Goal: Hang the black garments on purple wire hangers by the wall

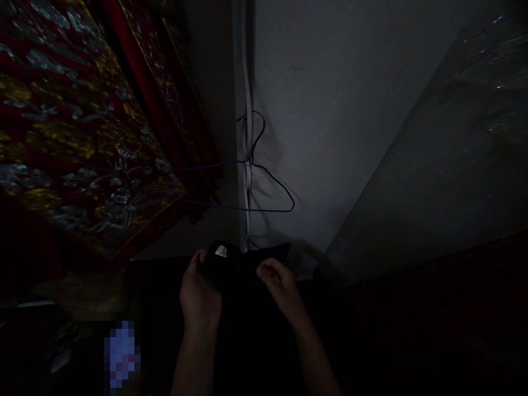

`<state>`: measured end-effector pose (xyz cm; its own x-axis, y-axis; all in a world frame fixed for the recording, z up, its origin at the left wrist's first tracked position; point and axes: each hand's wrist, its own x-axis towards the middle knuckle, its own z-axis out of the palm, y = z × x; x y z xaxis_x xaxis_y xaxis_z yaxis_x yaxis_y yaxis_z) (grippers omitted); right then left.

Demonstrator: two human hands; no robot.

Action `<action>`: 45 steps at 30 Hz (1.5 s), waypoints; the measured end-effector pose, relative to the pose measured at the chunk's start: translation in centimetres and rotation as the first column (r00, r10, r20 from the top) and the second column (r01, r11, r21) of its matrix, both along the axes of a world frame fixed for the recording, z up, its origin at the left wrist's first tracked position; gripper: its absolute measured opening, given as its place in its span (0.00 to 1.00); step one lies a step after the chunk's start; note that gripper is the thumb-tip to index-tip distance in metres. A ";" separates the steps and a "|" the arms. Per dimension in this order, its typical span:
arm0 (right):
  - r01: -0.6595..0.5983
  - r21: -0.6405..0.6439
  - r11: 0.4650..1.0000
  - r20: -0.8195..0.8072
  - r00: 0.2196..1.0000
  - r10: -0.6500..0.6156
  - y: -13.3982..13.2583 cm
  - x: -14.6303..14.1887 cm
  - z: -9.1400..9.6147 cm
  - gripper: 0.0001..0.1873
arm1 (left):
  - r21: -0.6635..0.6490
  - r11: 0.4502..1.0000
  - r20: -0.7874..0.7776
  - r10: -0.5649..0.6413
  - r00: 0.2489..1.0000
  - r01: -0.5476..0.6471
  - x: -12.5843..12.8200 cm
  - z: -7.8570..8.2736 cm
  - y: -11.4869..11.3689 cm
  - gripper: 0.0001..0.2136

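A black cloth item, perhaps a garment (235,267), is stretched between my two hands, and its lower part fades into the dark. A small white label (221,251) shows near its upper left edge. My left hand (200,294) is closed on the left side of the cloth. On the right side, my right hand (279,283) has its fingers curled and pinched at the cloth. Above both hands, a thin purple wire hanger (272,210) hangs by its hook from a pale cable (248,93), with no clothing on it.
Red cloth with gold and silver embroidery (82,137) hangs at the left, overlapping the hanger's left end. Behind stands a pale wall (330,110) with a corner at the cable. A greyish sheet (433,181) covers the right. A blurred blue patch (121,355) shows lower left.
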<state>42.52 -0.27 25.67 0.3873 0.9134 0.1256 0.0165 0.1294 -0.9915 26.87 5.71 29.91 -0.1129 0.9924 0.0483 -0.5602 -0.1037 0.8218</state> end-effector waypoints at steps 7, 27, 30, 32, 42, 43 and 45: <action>-0.284 0.136 0.949 0.053 0.959 0.279 -2.1 -3.0 3.4 0.33 | 0.395 0.913 -0.505 0.127 0.854 0.099 0.7 1.7 -4.1 0.18; -0.202 0.114 0.973 0.328 0.932 0.155 0.3 4.7 11.4 0.28 | 0.059 0.816 -0.843 -0.268 0.467 0.575 -4.9 -4.0 -0.6 0.16; -0.215 0.142 0.966 0.134 0.971 0.197 1.8 4.1 11.2 0.30 | 0.139 0.902 -0.799 -0.142 0.584 0.409 -5.9 -3.6 0.5 0.17; -0.347 0.106 0.932 0.100 0.936 0.337 2.6 3.0 10.6 0.21 | 0.154 0.895 -0.789 -0.143 0.597 0.419 -6.0 -3.0 0.5 0.14; -0.578 -0.096 0.810 -0.220 0.806 0.549 2.5 4.3 10.7 0.46 | -0.184 0.562 -0.921 -0.386 0.059 0.806 -3.8 -1.6 -1.3 0.21; -0.516 -0.086 0.852 -0.221 0.844 0.488 2.7 5.3 11.0 0.46 | -0.250 0.550 -0.922 -0.387 -0.022 0.797 -4.0 -2.0 -1.0 0.22; -0.351 -0.051 0.935 -0.207 0.920 0.334 3.4 7.4 11.8 0.45 | -0.384 0.554 -0.905 -0.385 -0.182 0.738 -4.5 -3.0 -0.3 0.25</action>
